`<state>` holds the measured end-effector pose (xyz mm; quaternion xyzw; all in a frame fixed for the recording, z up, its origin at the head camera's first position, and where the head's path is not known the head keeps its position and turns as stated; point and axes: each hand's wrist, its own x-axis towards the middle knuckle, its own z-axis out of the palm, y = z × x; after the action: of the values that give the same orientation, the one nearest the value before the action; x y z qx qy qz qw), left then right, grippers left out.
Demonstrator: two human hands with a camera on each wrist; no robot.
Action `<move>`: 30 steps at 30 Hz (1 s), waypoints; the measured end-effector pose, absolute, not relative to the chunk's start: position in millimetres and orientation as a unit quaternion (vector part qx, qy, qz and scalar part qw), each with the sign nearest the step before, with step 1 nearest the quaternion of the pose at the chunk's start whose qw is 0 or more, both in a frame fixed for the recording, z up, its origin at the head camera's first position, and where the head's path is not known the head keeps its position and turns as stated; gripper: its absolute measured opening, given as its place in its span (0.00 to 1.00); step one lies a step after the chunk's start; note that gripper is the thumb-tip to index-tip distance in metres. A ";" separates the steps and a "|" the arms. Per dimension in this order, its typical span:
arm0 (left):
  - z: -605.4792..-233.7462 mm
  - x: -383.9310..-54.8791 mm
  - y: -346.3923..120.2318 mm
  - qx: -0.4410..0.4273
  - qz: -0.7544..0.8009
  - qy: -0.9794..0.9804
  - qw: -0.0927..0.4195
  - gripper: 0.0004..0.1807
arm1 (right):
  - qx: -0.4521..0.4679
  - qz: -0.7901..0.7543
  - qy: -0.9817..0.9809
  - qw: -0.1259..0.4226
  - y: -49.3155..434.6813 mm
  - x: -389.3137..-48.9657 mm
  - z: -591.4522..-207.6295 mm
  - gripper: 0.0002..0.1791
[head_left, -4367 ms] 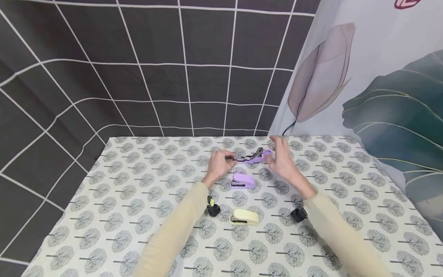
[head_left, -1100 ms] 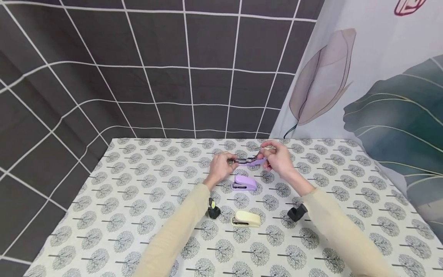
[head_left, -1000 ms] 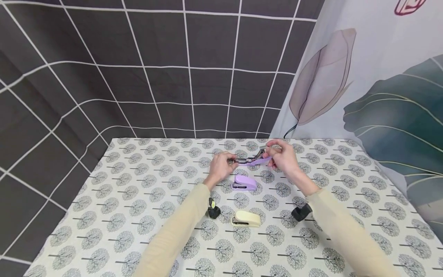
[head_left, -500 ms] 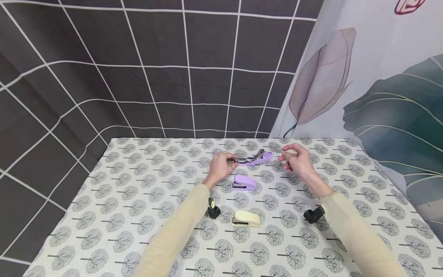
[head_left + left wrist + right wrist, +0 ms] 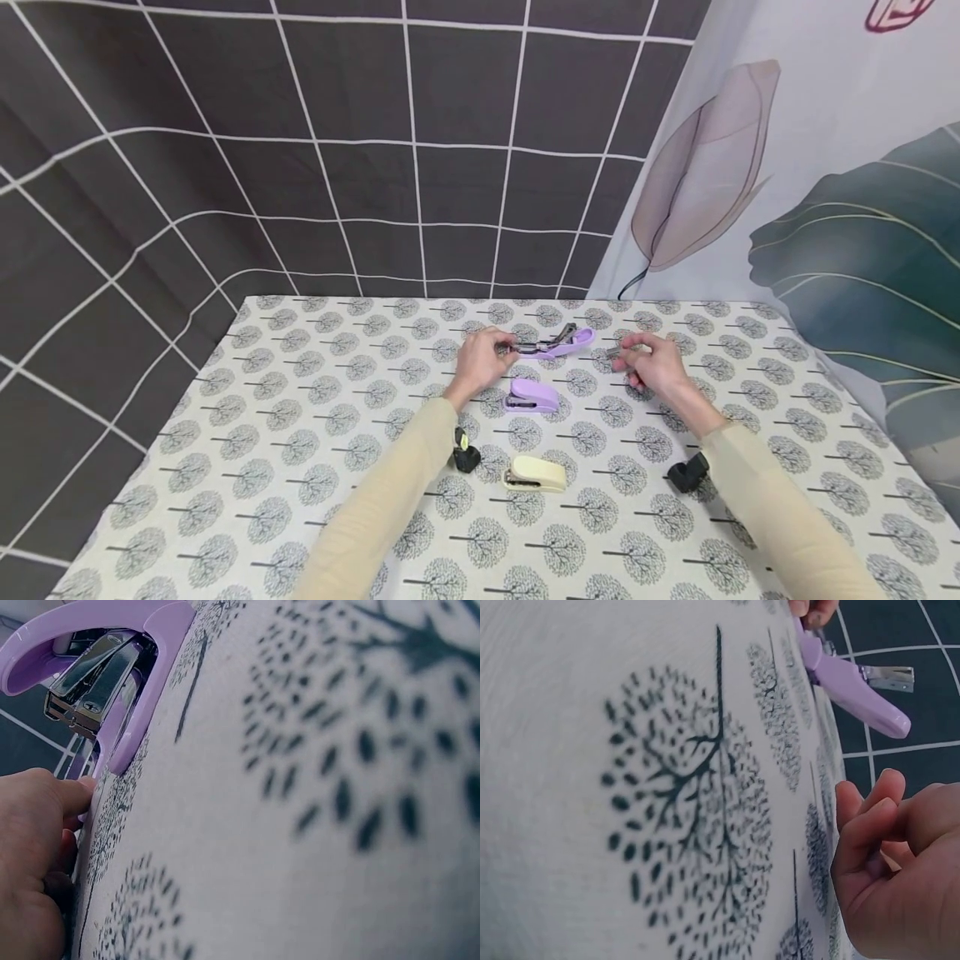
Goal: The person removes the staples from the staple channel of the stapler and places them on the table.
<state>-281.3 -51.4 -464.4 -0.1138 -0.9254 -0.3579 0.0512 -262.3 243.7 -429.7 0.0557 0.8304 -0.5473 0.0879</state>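
In the head view, an opened purple stapler [image 5: 558,347] lies near the far edge, its metal staple channel exposed and its cover swung back. My left hand [image 5: 481,360] grips its left end between thumb and fingers; the left wrist view shows the purple stapler [image 5: 142,682] beyond the fingers. To the right, apart from the stapler, my right hand [image 5: 651,363] pinches a small silver strip of staples [image 5: 615,351]. In the right wrist view the fingers of the right hand [image 5: 900,862] are curled, and the strip cannot be made out.
A closed purple stapler [image 5: 532,396] sits in front of the opened one. Closer to me is a cream stapler [image 5: 535,474]. A tree-patterned cloth [image 5: 315,417] covers the table, with a dark gridded curtain [image 5: 360,183] behind.
My right hand came to the opened stapler, then drew away to the right with the strip of staples, lowering slightly. My left hand stays on the stapler's left end.
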 end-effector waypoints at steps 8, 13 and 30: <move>-465.0 -281.0 -50.8 -0.116 -0.360 -0.924 0.046 0.17 | 0.059 -0.534 0.838 0.099 243.9 -263.1 -434.9 0.18; -466.4 -281.8 -51.3 -0.121 -0.362 -0.923 0.052 0.16 | 0.056 -0.523 0.844 0.102 242.8 -263.3 -433.9 0.17; -466.6 -282.0 -50.6 -0.121 -0.359 -0.924 0.053 0.16 | 0.039 -0.447 0.888 0.102 241.1 -266.6 -426.2 0.12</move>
<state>-282.0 -50.6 -466.6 -0.1211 -0.9239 -0.3592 0.0531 -266.6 241.1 -426.2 0.0391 0.8879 -0.4469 0.1021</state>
